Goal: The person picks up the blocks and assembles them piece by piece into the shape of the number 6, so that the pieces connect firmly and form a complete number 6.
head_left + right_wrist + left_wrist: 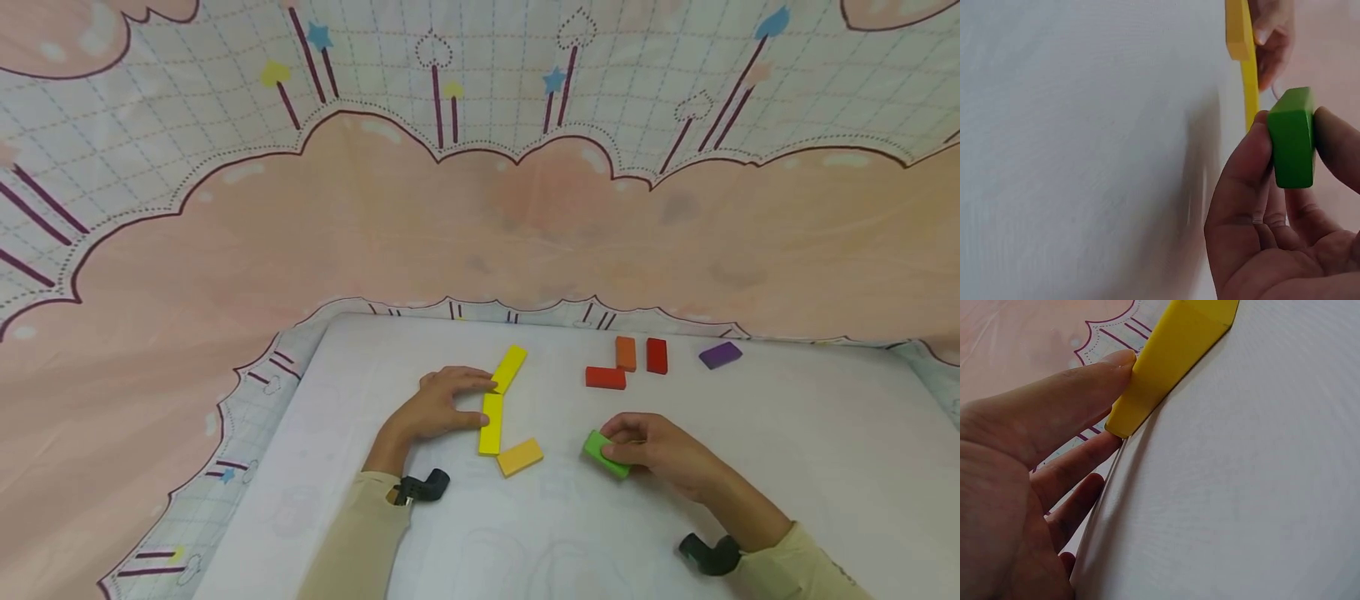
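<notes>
My right hand (663,450) pinches a green wooden block (606,455) between thumb and fingers, beside the white tabletop in the right wrist view. On the left, two yellow blocks stand in a bent line: a far one (510,369) tilted to the right and a near one (491,424). My left hand (438,406) touches them, its thumb against the side of the near block and its fingers by the far one, fairly straight. A light-orange block (521,457) lies slantwise at the near yellow block's lower end.
Farther back on the white table (420,542) lie a red block (605,378), an orange block (626,354), another red block (657,356) and a purple block (721,355). A patterned pink-and-white cloth (450,225) rises behind the table's far edge.
</notes>
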Tool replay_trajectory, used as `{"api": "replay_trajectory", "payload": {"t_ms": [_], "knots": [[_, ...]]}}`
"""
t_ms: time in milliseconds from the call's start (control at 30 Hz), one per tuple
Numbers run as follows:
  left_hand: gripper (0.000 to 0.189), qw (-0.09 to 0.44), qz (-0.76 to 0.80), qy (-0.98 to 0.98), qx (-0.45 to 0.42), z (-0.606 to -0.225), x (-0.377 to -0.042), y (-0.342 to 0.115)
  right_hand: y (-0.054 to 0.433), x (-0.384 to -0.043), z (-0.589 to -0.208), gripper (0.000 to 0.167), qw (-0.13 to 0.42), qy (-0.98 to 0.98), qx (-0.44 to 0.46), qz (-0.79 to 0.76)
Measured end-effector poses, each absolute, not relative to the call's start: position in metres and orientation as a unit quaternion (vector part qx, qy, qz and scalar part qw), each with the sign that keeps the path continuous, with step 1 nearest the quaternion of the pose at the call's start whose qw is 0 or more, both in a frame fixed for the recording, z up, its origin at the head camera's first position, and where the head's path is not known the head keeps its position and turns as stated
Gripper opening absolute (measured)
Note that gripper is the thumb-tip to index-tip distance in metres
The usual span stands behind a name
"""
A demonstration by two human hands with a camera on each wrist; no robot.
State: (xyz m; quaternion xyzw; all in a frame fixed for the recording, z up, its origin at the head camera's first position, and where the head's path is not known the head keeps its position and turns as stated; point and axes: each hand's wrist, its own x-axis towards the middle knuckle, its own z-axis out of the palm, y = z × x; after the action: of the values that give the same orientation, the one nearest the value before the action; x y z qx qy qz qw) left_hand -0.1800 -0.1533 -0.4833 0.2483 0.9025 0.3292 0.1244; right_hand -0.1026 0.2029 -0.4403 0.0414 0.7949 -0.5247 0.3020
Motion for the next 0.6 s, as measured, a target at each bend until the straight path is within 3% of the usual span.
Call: {"api": "replay_trajectory", "payload": {"t_ms": [167, 600], "knots": [[0.051, 0.129, 0.328, 0.903, 0.247, -0.483, -0.18, -0.154, 0.198, -0.102, -0.441, 0.052, 0.3, 0.795, 0.037, -0.526], [0.051, 0.128, 0.327, 0.903, 0.246, -0.483, -0.18, -0.154, 0.185, -0.1, -0.44, 0.045, 0.295, 0.808, -0.006, -0.51]]}}
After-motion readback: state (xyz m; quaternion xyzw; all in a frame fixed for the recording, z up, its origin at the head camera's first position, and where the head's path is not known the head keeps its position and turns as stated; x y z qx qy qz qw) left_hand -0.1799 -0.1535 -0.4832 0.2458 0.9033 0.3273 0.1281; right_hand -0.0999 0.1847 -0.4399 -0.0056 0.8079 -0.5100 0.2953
